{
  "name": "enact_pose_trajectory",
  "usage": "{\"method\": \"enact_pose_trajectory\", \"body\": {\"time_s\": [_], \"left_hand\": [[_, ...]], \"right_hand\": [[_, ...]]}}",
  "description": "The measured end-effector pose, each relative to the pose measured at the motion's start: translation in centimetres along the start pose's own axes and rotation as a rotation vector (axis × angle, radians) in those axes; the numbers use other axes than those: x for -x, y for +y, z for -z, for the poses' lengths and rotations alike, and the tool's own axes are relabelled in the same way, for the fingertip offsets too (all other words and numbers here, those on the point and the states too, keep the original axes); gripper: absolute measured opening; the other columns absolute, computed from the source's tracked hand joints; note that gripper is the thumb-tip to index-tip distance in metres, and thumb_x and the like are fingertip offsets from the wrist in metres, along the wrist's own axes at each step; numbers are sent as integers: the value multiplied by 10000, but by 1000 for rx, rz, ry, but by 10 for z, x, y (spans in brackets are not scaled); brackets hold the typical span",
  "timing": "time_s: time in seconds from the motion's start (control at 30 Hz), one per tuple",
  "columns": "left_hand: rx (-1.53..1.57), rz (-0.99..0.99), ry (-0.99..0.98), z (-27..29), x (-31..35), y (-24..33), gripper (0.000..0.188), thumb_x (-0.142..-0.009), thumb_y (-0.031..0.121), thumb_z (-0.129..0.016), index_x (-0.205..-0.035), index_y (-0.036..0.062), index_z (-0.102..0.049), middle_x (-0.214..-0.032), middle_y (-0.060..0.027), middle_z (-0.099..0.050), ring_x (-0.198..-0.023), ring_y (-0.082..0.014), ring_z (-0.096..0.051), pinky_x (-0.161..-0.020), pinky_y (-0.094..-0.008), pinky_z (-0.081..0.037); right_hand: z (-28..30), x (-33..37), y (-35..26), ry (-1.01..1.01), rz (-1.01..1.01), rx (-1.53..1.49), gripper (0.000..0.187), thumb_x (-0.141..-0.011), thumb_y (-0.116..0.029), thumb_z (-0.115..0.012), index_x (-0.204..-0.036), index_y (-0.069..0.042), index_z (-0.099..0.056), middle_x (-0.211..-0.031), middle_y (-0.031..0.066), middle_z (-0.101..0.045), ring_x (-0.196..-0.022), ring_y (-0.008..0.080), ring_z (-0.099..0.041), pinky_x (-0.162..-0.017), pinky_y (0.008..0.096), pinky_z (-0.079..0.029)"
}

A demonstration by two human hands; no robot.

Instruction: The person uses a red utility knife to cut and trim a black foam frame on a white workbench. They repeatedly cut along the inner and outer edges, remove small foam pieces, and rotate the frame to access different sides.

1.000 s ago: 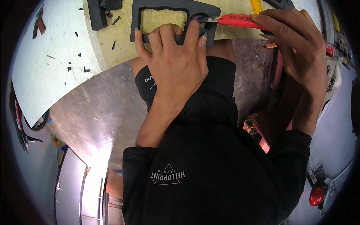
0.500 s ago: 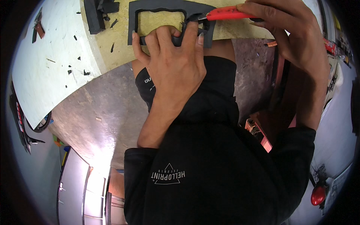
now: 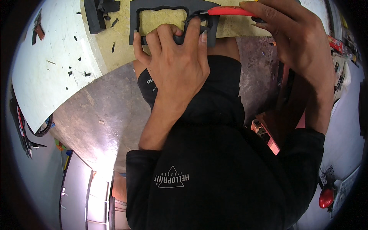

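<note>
In the head view, my left hand (image 3: 174,61), fingers spread apart, presses on a dark grey frame (image 3: 133,23) lying at the near edge of the yellowish table (image 3: 119,53), while my right hand (image 3: 303,42) has its fingers clamped on a red knife (image 3: 230,10), blade near my left index fingertip.

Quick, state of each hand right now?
Left hand: open, bent fingers spread on the dark grey piece.
Right hand: closed, holding the red-handled cutter.
</note>
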State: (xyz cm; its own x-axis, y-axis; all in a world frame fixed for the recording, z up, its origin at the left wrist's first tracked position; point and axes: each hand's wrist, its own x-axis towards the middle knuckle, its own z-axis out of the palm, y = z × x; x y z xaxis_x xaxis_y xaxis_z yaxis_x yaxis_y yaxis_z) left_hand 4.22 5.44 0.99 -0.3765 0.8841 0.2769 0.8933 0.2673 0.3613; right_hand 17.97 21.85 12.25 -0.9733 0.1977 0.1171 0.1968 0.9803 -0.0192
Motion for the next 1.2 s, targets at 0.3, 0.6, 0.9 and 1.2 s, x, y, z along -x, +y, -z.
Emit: {"method": "enact_pose_trajectory", "body": {"time_s": [0.3,0.6,0.9,1.2], "left_hand": [[-36,5,11,2,-1,1,308,-956,373,-606,-1204,230,-718,-943,-39,-507,-958,-239,-501,-1045,-566,-239],[-5,6,82,-3,0,5,279,-863,341,-699,-1106,204,-708,-897,-67,-473,-910,-275,-480,-1015,-574,-279],[59,-28,12,-2,-1,-4,322,-952,395,-627,-1178,185,-718,-928,-52,-502,-932,-253,-463,-948,-502,-274],[24,-23,9,-2,-1,-3,327,-952,405,-627,-1194,203,-713,-935,-47,-507,-933,-251,-481,-931,-497,-294]], "right_hand": [[12,15,-25,-151,-228,-33,403,-832,39,-676,-1219,-73,-700,-1036,142,-707,-801,305,-713,-667,396,-558],[34,20,-37,-79,-334,-139,380,-831,34,-703,-1195,-72,-712,-1010,143,-716,-846,285,-724,-716,357,-573],[12,22,-25,-94,-308,-190,386,-821,-6,-722,-1192,-114,-727,-1076,129,-721,-914,288,-721,-764,357,-581],[4,19,-25,-58,-241,-67,418,-802,19,-713,-1196,-120,-719,-999,102,-708,-839,278,-709,-710,361,-579]]}}
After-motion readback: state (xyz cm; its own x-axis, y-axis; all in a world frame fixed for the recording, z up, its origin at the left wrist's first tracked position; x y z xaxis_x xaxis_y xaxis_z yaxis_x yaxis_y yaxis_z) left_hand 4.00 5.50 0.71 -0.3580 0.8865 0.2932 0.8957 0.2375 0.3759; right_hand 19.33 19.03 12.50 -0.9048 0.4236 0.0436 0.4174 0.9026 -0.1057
